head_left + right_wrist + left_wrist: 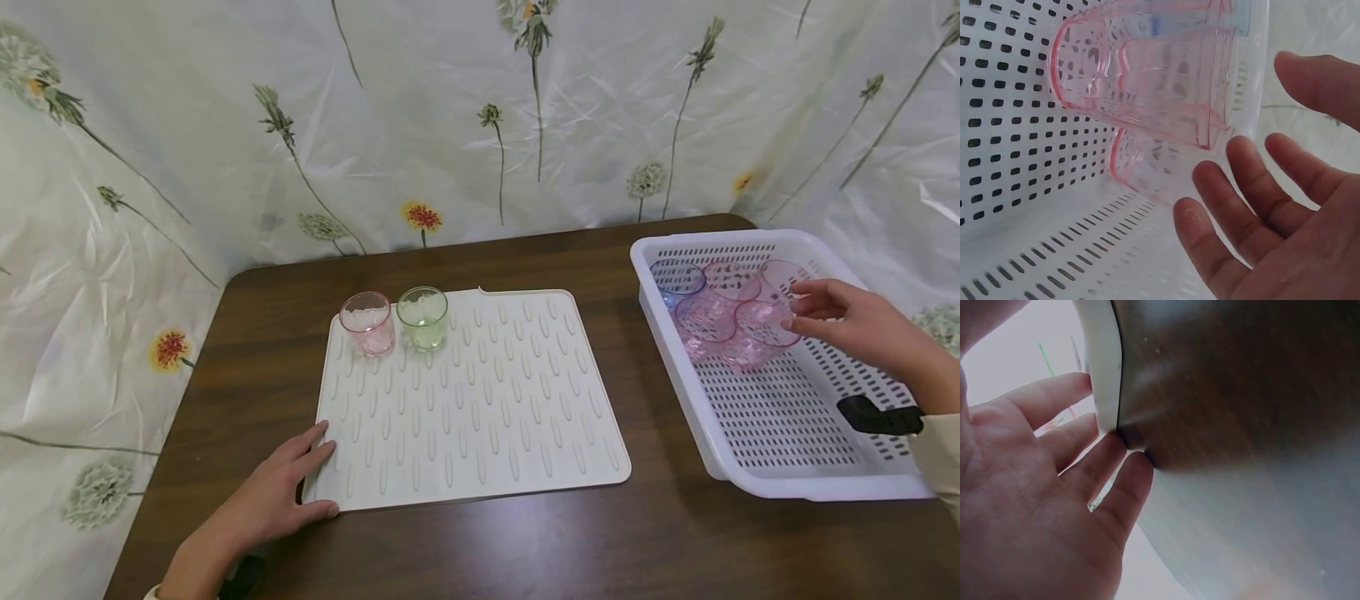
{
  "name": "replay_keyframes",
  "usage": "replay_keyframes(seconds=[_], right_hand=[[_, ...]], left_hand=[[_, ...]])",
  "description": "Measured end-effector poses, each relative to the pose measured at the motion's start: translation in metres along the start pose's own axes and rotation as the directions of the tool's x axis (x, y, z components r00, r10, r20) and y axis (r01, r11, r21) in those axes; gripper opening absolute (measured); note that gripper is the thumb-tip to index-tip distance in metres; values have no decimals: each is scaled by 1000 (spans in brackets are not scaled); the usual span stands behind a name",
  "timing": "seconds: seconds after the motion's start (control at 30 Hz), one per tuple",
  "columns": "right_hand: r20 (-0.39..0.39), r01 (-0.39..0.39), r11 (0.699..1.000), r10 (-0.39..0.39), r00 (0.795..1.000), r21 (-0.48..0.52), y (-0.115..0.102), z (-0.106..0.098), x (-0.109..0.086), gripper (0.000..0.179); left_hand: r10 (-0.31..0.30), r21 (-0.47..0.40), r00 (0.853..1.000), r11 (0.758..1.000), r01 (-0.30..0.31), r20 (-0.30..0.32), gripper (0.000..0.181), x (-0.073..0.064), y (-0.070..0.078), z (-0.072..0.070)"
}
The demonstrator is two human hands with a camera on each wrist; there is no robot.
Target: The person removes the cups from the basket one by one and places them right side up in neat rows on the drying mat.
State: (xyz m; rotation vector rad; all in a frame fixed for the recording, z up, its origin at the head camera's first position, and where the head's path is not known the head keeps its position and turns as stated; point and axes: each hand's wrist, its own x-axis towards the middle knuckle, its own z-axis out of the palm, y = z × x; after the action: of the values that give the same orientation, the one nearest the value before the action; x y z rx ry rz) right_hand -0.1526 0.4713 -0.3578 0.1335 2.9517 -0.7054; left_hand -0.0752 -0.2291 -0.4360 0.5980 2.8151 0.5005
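Note:
My left hand (pixel 270 496) rests at the left edge of a white drying mat (pixel 480 417), fingers extended and spread. In the left wrist view the fingertips (pixel 1138 465) meet the mat's edge and the dark table. My right hand (pixel 862 329) reaches over a white basket (pixel 712 433), its fingertips right at the rim of a pink glass (pixel 765 329). From the right wrist, thumb and fingers stand apart with nothing between them, close to the pink glass (pixel 1154 75). More pink glasses and one blue glass (pixel 677 279) stand grouped in the basket's far left corner.
On the mat's far left corner stand a pink glass (pixel 367 325) and a green glass (pixel 422 318), side by side. Everything sits on a dark wooden table (pixel 525 542). A flowered sheet (pixel 450 125) hangs behind and at the sides.

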Motion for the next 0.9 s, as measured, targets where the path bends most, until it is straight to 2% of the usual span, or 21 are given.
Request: replay_keyframes(seconds=[0.43, 0.67, 0.9], right_hand=[[146, 16, 1000, -17, 989, 9, 5, 1, 3, 75], [272, 65, 998, -63, 960, 2, 13, 5, 9, 89], [297, 72, 997, -75, 952, 22, 13, 11, 11, 97]], left_hand=[[7, -2, 1000, 1000, -7, -14, 79, -1, -1, 1], [12, 2, 1000, 1000, -12, -22, 79, -1, 0, 0], [25, 7, 999, 1000, -25, -28, 79, -1, -2, 0]])
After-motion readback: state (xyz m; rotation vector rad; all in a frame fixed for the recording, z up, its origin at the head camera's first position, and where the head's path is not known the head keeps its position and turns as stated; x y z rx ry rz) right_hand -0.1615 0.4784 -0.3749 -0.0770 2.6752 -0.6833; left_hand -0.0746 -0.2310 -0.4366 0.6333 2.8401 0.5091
